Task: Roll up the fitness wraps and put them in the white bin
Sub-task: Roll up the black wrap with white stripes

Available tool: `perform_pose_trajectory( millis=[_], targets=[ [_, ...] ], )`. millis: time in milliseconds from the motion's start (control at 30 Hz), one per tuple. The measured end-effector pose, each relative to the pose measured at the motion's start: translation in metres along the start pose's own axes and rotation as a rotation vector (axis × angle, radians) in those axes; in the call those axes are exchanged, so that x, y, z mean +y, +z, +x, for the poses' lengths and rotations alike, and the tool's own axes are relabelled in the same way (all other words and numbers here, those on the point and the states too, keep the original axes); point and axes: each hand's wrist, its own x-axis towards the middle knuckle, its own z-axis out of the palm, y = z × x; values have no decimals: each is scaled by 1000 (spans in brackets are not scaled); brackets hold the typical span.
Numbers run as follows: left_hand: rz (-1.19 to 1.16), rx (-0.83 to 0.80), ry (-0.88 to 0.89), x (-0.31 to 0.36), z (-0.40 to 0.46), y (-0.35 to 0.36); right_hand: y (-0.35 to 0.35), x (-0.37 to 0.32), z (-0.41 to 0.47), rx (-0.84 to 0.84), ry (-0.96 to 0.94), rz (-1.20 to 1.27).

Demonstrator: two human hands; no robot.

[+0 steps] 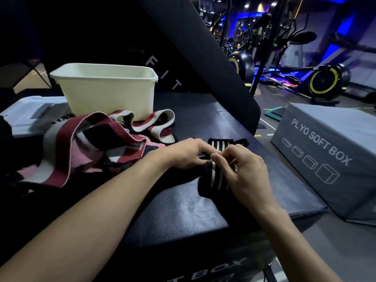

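Observation:
A black fitness wrap with white stripes (pixel 215 180) lies across the black padded box (pixel 183 210) in front of me. My left hand (pixel 183 153) and my right hand (pixel 248 171) both pinch it near its middle, fingertips almost touching. Its far end (pixel 223 144) shows beyond my fingers. A tangled heap of maroon, white, pink and black wraps (pixel 91 147) lies to the left. Behind the heap stands the white bin (pixel 105 90); from this angle its inside is not visible.
A white lidded container (pixel 30 115) sits at the far left. A black slanted pad (pixel 203 47) rises behind the box. A grey "PLYO SOFT BOX" (pixel 325 155) stands on the floor to the right, with exercise bikes (pixel 325 78) beyond.

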Motion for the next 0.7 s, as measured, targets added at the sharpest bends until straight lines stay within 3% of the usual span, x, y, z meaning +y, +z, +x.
perform_pose_trajectory(
  millis=[67, 233, 400, 700],
  targets=[
    [-27, 9, 9, -2, 0, 0, -7, 1, -4, -43, -72, -36],
    [-10, 49, 32, -4, 1, 0, -28, 10, -12, -330, -90, -92],
    [-12, 96, 43, -2, 1, 2, -31, 10, -7, -374, -133, -89],
    [-161, -50, 0, 13, 1, 2, -34, -1, -10, -428, -199, -204]
  ],
)
